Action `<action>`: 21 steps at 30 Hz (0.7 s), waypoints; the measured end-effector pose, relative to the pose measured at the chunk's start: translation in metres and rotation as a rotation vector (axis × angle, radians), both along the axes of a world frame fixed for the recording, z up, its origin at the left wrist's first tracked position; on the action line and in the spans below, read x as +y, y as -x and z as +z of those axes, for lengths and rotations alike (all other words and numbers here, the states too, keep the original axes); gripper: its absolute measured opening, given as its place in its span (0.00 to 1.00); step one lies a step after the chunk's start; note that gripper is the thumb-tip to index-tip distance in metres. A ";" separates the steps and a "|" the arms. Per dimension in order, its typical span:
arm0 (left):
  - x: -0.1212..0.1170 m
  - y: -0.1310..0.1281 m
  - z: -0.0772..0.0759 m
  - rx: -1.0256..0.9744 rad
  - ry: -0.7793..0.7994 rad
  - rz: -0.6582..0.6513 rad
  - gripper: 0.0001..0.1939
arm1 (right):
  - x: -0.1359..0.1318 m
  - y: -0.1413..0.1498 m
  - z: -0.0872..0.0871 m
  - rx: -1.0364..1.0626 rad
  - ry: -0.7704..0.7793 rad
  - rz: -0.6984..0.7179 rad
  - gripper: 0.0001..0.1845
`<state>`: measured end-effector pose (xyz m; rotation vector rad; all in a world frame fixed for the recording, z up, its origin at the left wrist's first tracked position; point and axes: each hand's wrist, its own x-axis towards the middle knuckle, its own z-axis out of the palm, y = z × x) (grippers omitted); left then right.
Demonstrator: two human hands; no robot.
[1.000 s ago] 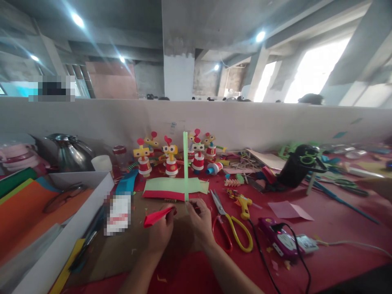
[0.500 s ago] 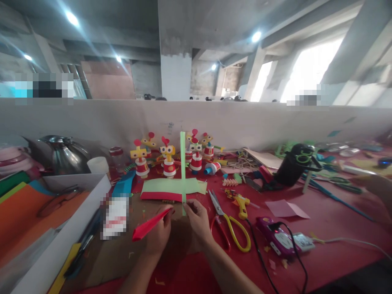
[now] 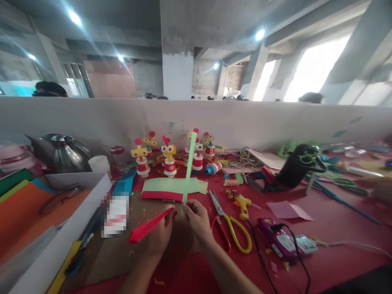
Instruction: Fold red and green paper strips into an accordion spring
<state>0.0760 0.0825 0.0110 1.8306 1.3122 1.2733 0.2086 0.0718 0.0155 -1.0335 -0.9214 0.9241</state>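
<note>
My left hand [image 3: 163, 232] is closed on a folded red paper strip [image 3: 148, 227], which points down to the left. Between the thumb and fingers of my right hand [image 3: 197, 217] is a long light green paper strip [image 3: 190, 157], standing up and leaning slightly right. The two hands are close together above a brown board [image 3: 122, 261]. Just beyond them lie a light green paper sheet [image 3: 165, 185] and a red paper strip [image 3: 161, 195] along its near edge. Scissors with yellow handles [image 3: 228, 218] rest to the right of my right hand.
Several red-and-white paper-cup figures [image 3: 170, 166] stand at the back. At right are a yellow glue gun [image 3: 241, 204], a purple power strip [image 3: 277, 241] with cords and a tilted black container [image 3: 290, 169]. A white box [image 3: 72, 226] of coloured paper and a steel jug [image 3: 69, 155] stand left.
The green strip has tipped from upright to a slight lean to the right. The red strip in my left hand has shifted a little. Both hands keep their hold.
</note>
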 end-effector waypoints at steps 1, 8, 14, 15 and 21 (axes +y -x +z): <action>0.000 0.000 0.000 0.008 0.020 -0.014 0.15 | 0.000 0.001 0.001 0.016 -0.014 0.003 0.13; 0.004 0.003 -0.002 0.136 -0.091 -0.008 0.15 | -0.002 0.006 -0.003 -0.033 -0.049 0.047 0.11; 0.001 0.000 -0.004 0.154 -0.192 -0.035 0.13 | -0.003 0.004 -0.003 -0.121 -0.045 -0.059 0.08; 0.000 0.000 -0.002 0.143 -0.197 -0.049 0.13 | -0.003 0.004 -0.003 -0.119 -0.038 -0.056 0.08; 0.004 0.004 0.009 -0.308 0.019 0.152 0.15 | -0.007 0.005 -0.003 -0.107 -0.035 -0.086 0.10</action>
